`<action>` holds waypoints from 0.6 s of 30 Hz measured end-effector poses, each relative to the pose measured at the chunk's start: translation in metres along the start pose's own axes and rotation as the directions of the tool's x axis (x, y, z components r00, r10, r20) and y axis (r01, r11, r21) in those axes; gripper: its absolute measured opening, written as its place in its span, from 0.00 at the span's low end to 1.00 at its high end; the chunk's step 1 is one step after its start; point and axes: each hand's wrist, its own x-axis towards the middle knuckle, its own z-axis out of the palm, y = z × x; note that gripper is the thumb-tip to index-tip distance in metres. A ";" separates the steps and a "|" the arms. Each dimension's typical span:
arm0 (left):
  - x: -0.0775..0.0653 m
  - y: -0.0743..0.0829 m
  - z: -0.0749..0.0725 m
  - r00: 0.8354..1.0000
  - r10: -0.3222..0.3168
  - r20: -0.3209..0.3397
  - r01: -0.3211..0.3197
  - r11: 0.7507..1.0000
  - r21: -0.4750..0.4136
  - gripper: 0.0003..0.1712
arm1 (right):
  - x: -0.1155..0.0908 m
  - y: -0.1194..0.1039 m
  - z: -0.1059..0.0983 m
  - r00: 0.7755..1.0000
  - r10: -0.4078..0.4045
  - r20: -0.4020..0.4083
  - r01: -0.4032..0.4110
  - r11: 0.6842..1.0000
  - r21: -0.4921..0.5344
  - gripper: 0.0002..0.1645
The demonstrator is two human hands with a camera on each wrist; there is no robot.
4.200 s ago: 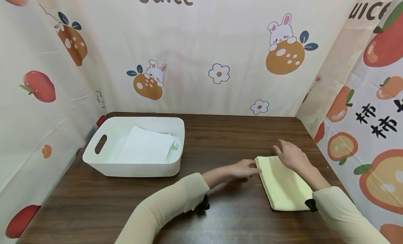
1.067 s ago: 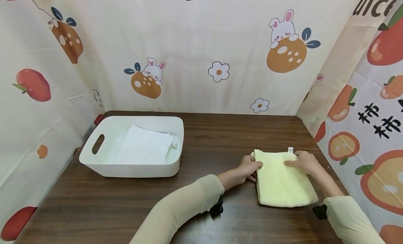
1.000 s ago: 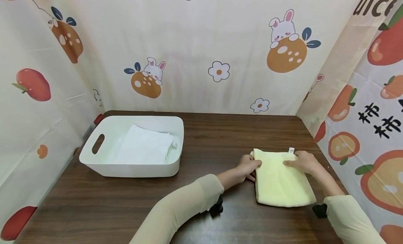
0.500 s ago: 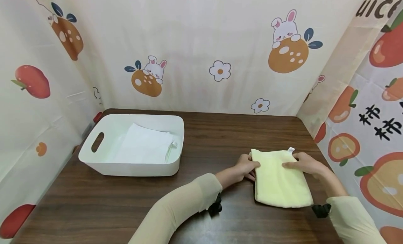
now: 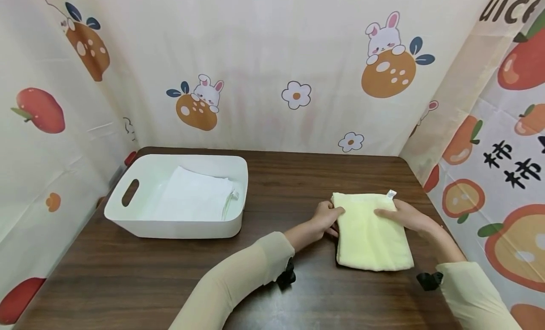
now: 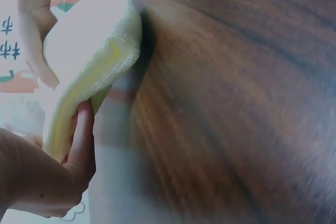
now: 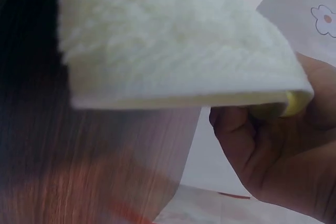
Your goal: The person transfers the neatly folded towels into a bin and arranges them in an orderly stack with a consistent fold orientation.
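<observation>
A folded pale yellow towel (image 5: 370, 235) with a small white tag (image 5: 391, 194) at its far edge is at the right of the head view. My left hand (image 5: 323, 219) pinches its left side, thumb on top and fingers beneath. At the upper right edge my right hand (image 5: 406, 214) grips it, with the thumb over the top. In the left wrist view the towel (image 6: 94, 35) shows its thick folded layers, tilted up off the table. The right wrist view has the towel's fluffy face (image 7: 173, 40) close up, with my right hand (image 7: 283, 161) curled at its edge.
On the left of the dark wooden table (image 5: 281, 178) stands a white plastic basket (image 5: 170, 230) with a handle hole. A folded white cloth (image 5: 191, 193) lies inside it. Printed curtains (image 5: 255, 46) enclose the table at the back and both sides.
Earlier my left hand touched the towel's edge and my right hand was over it. Now both hands grip it, its tag shows, and over the last second it has shifted left and away.
</observation>
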 end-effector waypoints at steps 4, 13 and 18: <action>0.001 0.005 -0.007 1.000 0.017 -0.002 -0.017 1.000 0.024 0.09 | 0.002 -0.005 0.003 0.999 -0.011 -0.039 0.011 1.000 0.014 0.28; 0.001 0.016 -0.021 0.995 0.101 0.002 -0.101 0.992 0.082 0.06 | -0.002 -0.020 0.004 0.980 -0.021 -0.195 0.010 0.998 -0.060 0.43; 0.000 0.021 -0.028 0.987 0.158 -0.012 -0.156 0.982 0.102 0.08 | -0.002 -0.028 0.004 0.975 -0.026 -0.222 0.015 0.999 -0.050 0.47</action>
